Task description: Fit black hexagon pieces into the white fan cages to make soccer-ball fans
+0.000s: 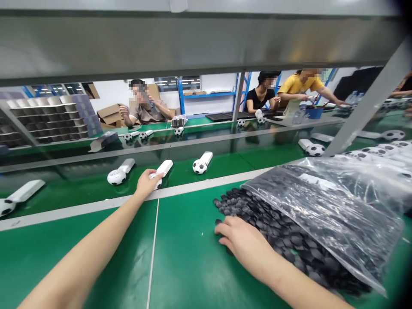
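One football-patterned piece [165, 168] under left hand [147, 183]

The bare left arm [96, 244] stretches long and nearly straight across the counter [186, 240], and the left hand [147, 182] reaches just past the counter's far edge, fingers bent in a grip. The right forearm [289, 274] slants over the counter's right part; the right hand [240, 236] is palm down nearer the counter's middle, fingers loosely curled.

Bright, even indoor light glares off the plastic bag [317, 216], while the right-hand corners darken.
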Demonstrator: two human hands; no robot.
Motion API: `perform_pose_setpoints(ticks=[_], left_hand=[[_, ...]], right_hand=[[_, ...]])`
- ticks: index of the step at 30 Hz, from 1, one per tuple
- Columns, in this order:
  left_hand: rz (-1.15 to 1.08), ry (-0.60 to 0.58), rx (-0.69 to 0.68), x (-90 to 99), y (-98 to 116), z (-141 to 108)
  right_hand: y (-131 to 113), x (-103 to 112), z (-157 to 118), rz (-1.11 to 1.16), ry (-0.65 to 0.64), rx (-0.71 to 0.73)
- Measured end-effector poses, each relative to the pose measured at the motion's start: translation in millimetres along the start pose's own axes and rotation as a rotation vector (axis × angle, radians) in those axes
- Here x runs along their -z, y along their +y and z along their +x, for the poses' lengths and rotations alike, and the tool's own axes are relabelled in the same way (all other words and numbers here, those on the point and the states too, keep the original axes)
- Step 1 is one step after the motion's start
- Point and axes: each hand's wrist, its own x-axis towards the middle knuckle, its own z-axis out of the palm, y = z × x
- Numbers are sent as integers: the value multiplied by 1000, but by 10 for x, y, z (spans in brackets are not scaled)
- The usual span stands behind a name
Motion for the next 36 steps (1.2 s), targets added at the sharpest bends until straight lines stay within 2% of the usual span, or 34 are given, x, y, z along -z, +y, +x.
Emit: perform_pose_setpoints(ticks=[2, 6, 10, 13, 16, 20, 24, 26, 29, 31, 33, 36], left_hand=[[54, 45, -8, 73, -156, 172], [237, 103, 19, 399, -542, 401], [346, -73, 38, 581, -875, 465], [387, -160, 9, 627, -927, 384], [418, -218, -25, 736, -822, 151], [423, -300, -92, 949, -554, -433], [337, -570, -198, 1070, -127, -1117], [263, -649, -296, 1083, 129, -1372], [252, -663, -481, 1039, 457, -1576], [239, -650, -592, 962, 593, -1629], [212, -686, -599, 855, 672, -1669], [219, -687, -478, 679, 757, -1753]], right_hand=[[8, -5, 3, -29, -1, -26], [4, -1, 1, -102, -11, -59], [-3, 17, 11, -97, -17, -73], [6, 45, 14, -54, -22, -78], [20, 66, -1, -15, -17, -69], [22, 64, -21, -18, 40, 9], [13, 31, -2, 105, 121, 88], [14, 2, 20, 229, 154, 121], [18, -46, 51, 355, 187, 175], [18, -68, 61, 371, 191, 228], [14, -75, 62, 354, 219, 269], [8, -64, 52, 345, 317, 292]])
